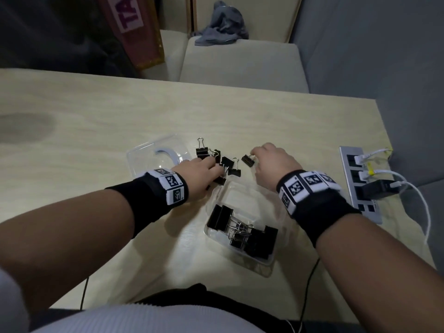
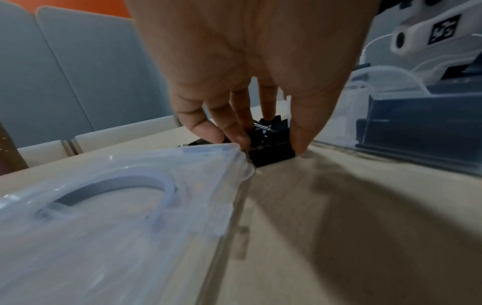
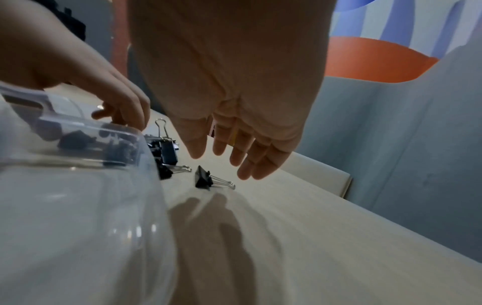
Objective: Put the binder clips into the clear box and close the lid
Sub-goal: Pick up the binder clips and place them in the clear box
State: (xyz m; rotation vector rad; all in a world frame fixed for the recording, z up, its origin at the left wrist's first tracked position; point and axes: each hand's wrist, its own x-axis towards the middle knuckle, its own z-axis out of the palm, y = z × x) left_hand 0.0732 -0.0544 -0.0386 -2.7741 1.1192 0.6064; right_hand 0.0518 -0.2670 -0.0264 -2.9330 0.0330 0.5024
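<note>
Hands work beyond the clear box (image 1: 242,251), which already holds several clips. Head view: our left hand (image 1: 199,174) closes on the loose binder clips (image 1: 225,164), lid (image 1: 156,155) lying left. Left wrist: fingers (image 2: 234,125) pinch the cluster; we should gather it firmly. Right wrist: our right hand (image 3: 234,132) hovers unclenched above a lone clip (image 3: 203,180); take its handle.

Bare forearms, banded wrists
Each wrist wears a black wristband (image 1: 153,195) (image 1: 319,207) edged with white square tags printed with black coded markers; a white ribbed top (image 1: 144,318) covers the torso.
</note>
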